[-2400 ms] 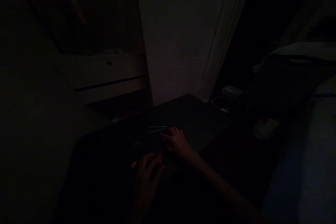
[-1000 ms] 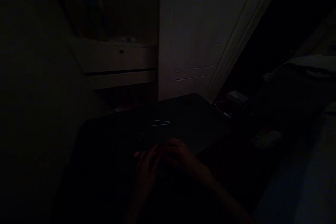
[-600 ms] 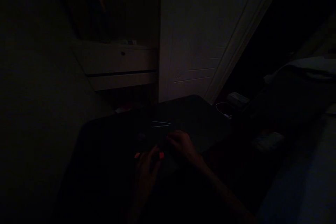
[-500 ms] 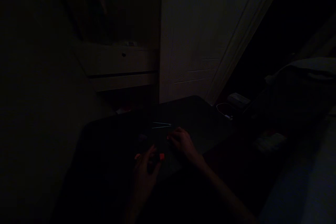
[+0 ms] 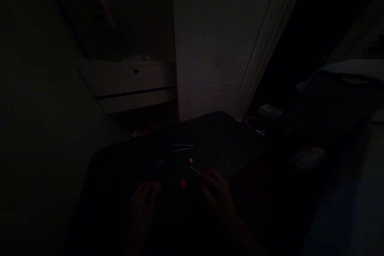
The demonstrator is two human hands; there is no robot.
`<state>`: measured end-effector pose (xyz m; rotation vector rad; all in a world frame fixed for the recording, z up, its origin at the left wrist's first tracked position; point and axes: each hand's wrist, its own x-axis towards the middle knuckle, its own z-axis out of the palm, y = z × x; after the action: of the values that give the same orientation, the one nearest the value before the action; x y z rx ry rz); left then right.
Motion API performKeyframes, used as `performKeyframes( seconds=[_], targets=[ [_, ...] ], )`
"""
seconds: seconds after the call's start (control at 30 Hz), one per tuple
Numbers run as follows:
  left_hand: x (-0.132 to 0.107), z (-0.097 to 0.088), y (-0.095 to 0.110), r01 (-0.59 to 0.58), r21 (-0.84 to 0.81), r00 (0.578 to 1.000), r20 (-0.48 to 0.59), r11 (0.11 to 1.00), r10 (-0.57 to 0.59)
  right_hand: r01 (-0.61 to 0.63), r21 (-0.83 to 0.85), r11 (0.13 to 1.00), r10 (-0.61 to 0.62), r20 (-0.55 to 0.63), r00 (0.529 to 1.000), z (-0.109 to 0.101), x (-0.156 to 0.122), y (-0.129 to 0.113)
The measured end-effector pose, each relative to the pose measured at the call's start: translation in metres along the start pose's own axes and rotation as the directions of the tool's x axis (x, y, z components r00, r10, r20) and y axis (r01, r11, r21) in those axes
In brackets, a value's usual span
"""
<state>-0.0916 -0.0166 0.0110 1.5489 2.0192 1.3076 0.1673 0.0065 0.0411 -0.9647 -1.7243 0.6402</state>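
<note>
The room is very dark. My left hand (image 5: 143, 197) rests low on the dark table (image 5: 234, 144), fingers too dim to read. My right hand (image 5: 216, 192) lies to its right, fingertips pointing up-left toward a small red piece (image 5: 191, 161). A second small red piece (image 5: 183, 184) sits on the table between the two hands, touching neither. Thin metal tweezers (image 5: 182, 148) lie just beyond the red pieces. A faint glint shows at my right fingertips; I cannot make out what it is.
A pale door (image 5: 216, 48) stands behind the table, with a drawer unit (image 5: 129, 84) to its left. On the floor at right lie a white cable (image 5: 254, 126) and a small box (image 5: 270, 111). A bed edge (image 5: 345, 192) runs along the right.
Both hands have pulled back toward me and moved apart. Two red pieces now lie uncovered on the table where the hands were. The view shifted slightly.
</note>
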Motion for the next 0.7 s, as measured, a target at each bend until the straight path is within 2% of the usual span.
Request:
performKeyframes(
  seconds=[0.2,0.3,0.43,0.5,0.6,0.7],
  targets=[
    [-0.008,-0.011,0.021,0.248,-0.109,0.968,0.056,0.963,-0.243,-0.077,0.071,0.994,0.075,0.036,0.997,0.012,-0.021,-0.01],
    [-0.018,-0.011,0.039,0.328,-0.153,0.945,0.041,0.932,-0.326,-0.047,0.118,0.992,0.038,0.073,0.997,0.022,-0.022,-0.019],
    [-0.033,-0.005,0.059,0.319,-0.192,0.948,0.064,0.928,-0.313,0.067,0.12,0.991,-0.082,0.12,0.989,0.035,-0.014,-0.036],
    [-0.039,-0.001,0.064,0.331,-0.249,0.943,0.065,0.91,-0.325,0.087,0.131,0.988,-0.108,0.159,0.981,0.038,-0.009,-0.045],
    [-0.045,0.002,0.07,0.342,-0.304,0.939,0.068,0.889,-0.337,0.103,0.162,0.981,-0.133,0.183,0.974,0.037,-0.005,-0.054],
    [-0.047,0.0,0.076,0.333,-0.266,0.943,0.087,0.905,-0.321,0.101,0.147,0.984,-0.126,0.165,0.978,0.032,-0.006,-0.059]
  ],
)
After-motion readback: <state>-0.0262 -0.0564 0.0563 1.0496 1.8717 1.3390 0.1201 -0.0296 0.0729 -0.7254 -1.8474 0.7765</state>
